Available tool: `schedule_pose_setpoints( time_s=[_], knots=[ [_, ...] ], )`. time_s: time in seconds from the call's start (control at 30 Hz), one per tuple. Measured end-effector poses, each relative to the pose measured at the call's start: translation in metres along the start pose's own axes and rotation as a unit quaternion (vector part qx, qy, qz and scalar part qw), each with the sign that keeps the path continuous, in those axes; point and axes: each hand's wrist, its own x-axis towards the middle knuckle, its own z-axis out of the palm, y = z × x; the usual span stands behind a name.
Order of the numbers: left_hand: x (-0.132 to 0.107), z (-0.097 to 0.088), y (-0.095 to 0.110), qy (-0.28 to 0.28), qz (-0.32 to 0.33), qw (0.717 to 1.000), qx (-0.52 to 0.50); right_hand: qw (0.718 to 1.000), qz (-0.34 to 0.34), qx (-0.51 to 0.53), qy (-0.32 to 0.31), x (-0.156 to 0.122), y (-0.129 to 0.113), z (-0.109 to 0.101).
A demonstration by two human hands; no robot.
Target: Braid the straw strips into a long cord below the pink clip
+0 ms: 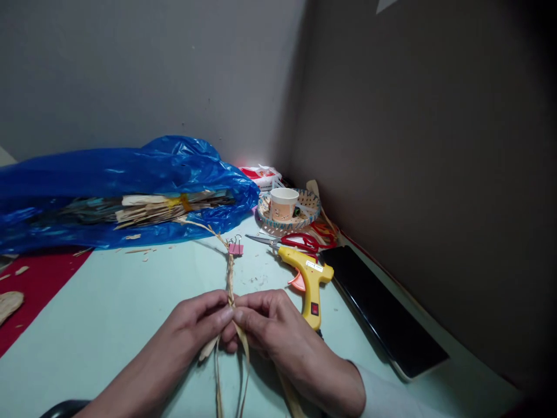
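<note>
A braid of pale dried straw strips (230, 273) runs from a pink binder clip (235, 249) toward me, with loose strip ends hanging below my fingers. My left hand (202, 319) pinches the braid's lower end between thumb and fingers. Close against it, my right hand (270, 322) also grips the strips with thumb and forefinger. Both thumbs nearly meet at the spot where the strands cross. Other fingers are curled beneath, partly hidden.
A yellow glue gun (311, 278), red-handled scissors (300, 241) and a black tablet-like slab (383, 307) lie on the right. Behind them, a woven tray (311, 209) holds a paper cup (284, 204). A blue plastic bag (174, 159) with bundled dry strips (152, 210) fills the back left.
</note>
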Motion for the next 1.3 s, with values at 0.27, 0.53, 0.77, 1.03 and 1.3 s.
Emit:
schedule_pose_setpoints(
  time_s=[0.27, 0.53, 0.77, 1.03, 1.3],
  knots=[
    [-0.001, 0.009, -0.010, 0.019, -0.053, 0.996, -0.073, 0.958, -0.058, -0.278, 0.031, -0.007, 0.000, -0.002],
    [0.000, 0.014, -0.010, 0.074, -0.054, 0.996, -0.004, 0.840, 0.026, -0.535, 0.084, -0.026, -0.016, 0.005],
    [-0.003, 0.019, -0.004, 0.119, -0.017, 0.988, 0.101, 0.835, 0.003, -0.543, 0.087, -0.030, -0.021, 0.011],
    [-0.006, 0.016, -0.016, 0.107, -0.042, 0.992, -0.047, 0.701, -0.214, -0.679, -0.023, -0.025, 0.025, 0.004],
    [-0.007, 0.014, -0.012, 0.122, -0.008, 0.993, -0.006, 0.639, -0.279, -0.715, -0.043, -0.024, 0.035, 0.007]
  ],
)
